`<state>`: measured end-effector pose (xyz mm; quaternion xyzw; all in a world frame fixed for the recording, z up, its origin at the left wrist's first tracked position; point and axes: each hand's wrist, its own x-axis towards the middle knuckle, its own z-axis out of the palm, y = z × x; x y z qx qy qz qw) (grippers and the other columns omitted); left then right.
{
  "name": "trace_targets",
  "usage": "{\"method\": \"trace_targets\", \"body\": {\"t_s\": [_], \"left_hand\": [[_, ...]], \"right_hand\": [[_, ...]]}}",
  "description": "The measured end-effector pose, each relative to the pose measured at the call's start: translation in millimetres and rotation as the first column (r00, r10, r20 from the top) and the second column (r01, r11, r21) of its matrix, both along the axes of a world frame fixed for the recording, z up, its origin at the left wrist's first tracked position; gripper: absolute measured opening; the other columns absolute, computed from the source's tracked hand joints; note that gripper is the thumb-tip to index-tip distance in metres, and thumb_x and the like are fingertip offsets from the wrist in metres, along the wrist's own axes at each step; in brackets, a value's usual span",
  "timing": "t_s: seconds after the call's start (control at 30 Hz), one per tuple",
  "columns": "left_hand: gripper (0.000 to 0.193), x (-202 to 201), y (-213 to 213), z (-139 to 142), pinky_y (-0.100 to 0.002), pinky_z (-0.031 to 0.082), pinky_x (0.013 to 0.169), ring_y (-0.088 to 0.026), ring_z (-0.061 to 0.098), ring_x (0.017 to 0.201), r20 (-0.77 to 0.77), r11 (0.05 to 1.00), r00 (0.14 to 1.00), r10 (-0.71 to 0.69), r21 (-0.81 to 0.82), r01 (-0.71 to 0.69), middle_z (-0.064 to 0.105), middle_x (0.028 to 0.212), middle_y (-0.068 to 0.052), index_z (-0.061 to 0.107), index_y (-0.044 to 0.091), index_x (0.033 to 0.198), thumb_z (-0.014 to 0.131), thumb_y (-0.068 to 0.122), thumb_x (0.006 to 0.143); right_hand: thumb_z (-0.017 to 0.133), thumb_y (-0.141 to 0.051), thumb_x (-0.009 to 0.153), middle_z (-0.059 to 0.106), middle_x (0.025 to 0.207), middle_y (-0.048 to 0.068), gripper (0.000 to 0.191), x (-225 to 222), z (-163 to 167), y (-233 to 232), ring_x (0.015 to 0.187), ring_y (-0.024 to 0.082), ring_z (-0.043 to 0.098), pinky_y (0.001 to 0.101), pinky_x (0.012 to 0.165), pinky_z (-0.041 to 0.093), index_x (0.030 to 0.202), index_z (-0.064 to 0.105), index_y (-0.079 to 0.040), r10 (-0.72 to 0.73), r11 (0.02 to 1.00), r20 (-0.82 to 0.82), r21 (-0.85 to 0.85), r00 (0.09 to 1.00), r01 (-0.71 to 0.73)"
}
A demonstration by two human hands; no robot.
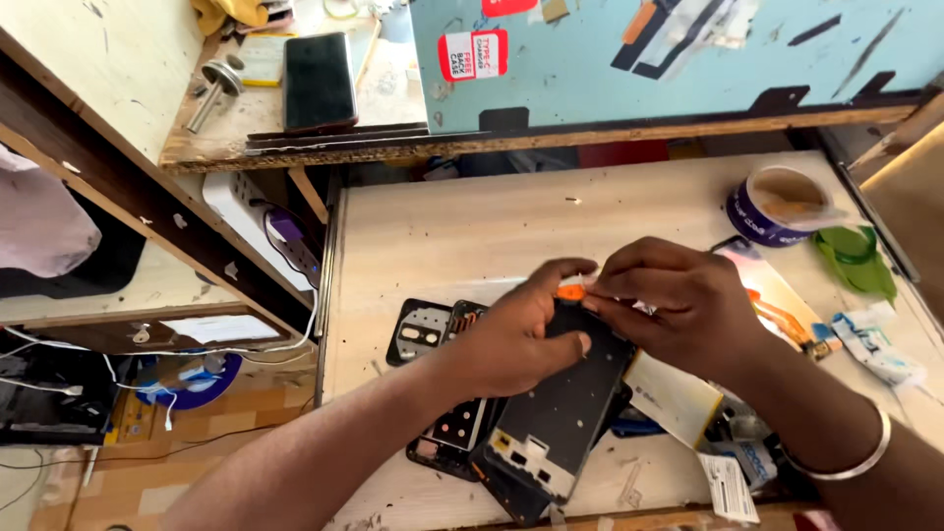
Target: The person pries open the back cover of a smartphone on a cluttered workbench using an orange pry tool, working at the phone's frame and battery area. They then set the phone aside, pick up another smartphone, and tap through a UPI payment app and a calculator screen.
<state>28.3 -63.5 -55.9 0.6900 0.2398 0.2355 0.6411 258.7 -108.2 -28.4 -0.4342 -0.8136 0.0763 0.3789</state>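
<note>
The left hand (511, 339) clasps the dark phone frame (560, 403) on the tabletop (472, 236) — long axis running toward the person — while the right hand (678, 310) pinches the orange flex strip (570, 291) at its far end.

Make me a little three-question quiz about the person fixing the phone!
1. True or false: the left hand grips the dark phone frame.
2. What colour is the small ribbon part pinched by the right hand?
3. Where does the tape roll sit: A) on the upper shelf, B) on the bench by the green piece?

Key: 1 true; 2 orange; 3 B.
</note>
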Motion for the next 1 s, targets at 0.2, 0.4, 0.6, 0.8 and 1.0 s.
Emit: {"method": "trace_targets", "body": {"t_s": [0.2,0.4,0.6,0.8,1.0], "left_hand": [[0.064,0,6,7,-0.022,0.052,0.059,-0.004,0.061,0.072,0.14,0.989,0.98,0.14,-0.058,-0.133,0.064,0.092,-0.002,0.032,0.008,0.152,0.06,0.002,0.094],[0.062,1,-1,-2,-0.025,0.043,0.045,-0.007,0.052,0.054,-0.04,0.986,0.986,0.164,-0.036,-0.165,0.061,0.082,-0.002,0.035,0.011,0.149,0.06,0.006,0.092],[0.047,-1,4,-7,-0.025,0.051,0.055,-0.006,0.058,0.064,0.088,0.958,0.955,0.285,0.002,-0.286,0.064,0.087,-0.001,0.049,0.009,0.139,0.062,0.008,0.094],[0.037,2,11,-16,-0.025,0.054,0.067,-0.008,0.062,0.077,0.203,0.967,0.946,0.253,-0.029,-0.252,0.066,0.096,-0.002,0.057,0.005,0.13,0.061,0.001,0.094],[0.039,-8,27,-24,-0.029,0.055,0.062,-0.013,0.066,0.072,0.3,0.864,0.833,0.465,-0.357,-0.354,0.07,0.091,-0.008,0.056,0.011,0.129,0.062,0.004,0.091]], "right_hand": [[0.084,-0.008,0.077,0.072,0.089,0.003,0.013,-4,3,9,0.066,0.013,0.072,0.0252,0.054,0.055,0.089,0.078,-0.007,-0.008,1.0,-0.086,0.016,0.996,0.009],[0.085,-0.008,0.077,0.072,0.09,0.006,0.015,-10,0,6,0.068,0.014,0.07,0.027,0.056,0.054,0.09,0.078,-0.005,0.026,0.998,-0.02,0.06,0.999,-0.025],[0.082,-0.009,0.079,0.073,0.088,0.003,0.013,1,-11,11,0.07,0.014,0.072,0.0258,0.058,0.056,0.091,0.079,-0.007,0.036,0.999,-0.122,-0.002,0.992,-0.036],[0.086,-0.012,0.074,0.074,0.082,0.003,0.013,0,-16,16,0.06,0.013,0.072,0.0288,0.049,0.054,0.086,0.082,-0.009,-0.042,0.991,-0.072,-0.127,0.997,0.033],[0.083,-0.01,0.081,0.075,0.088,0.003,0.01,11,-2,8,0.07,0.015,0.074,0.0299,0.057,0.056,0.092,0.082,-0.01,0.241,0.914,-0.095,-0.312,0.966,-0.259]]}}
